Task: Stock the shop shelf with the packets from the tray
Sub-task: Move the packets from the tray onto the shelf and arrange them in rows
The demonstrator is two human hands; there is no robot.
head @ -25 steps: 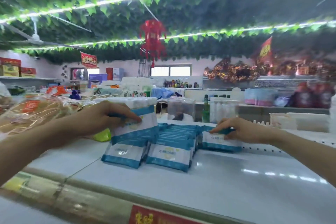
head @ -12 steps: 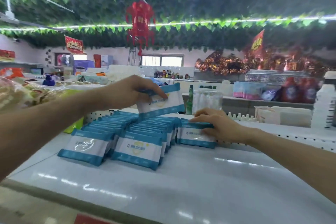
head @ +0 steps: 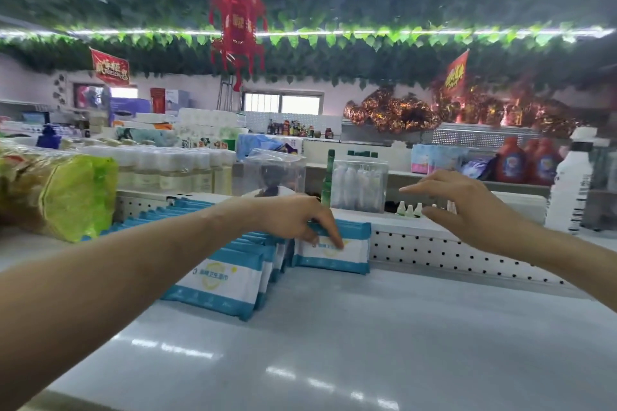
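Blue-and-white packets stand in leaning rows on the white shelf. A separate packet leans against the perforated back panel at the right end of the rows. My left hand reaches across the rows and grips the top edge of that packet with its fingertips on the front. My right hand hovers to the right above the back panel, fingers spread, holding nothing. The tray is not in view.
A yellow-green bag of goods lies at the left of the shelf. Behind the back panel stand pale bottles, clear plastic packs, small dropper bottles and a tall white bottle at the right.
My left hand carried a packet from the left rows across and set it at the right end. My right hand let go of the packet there and lifted away to the right.
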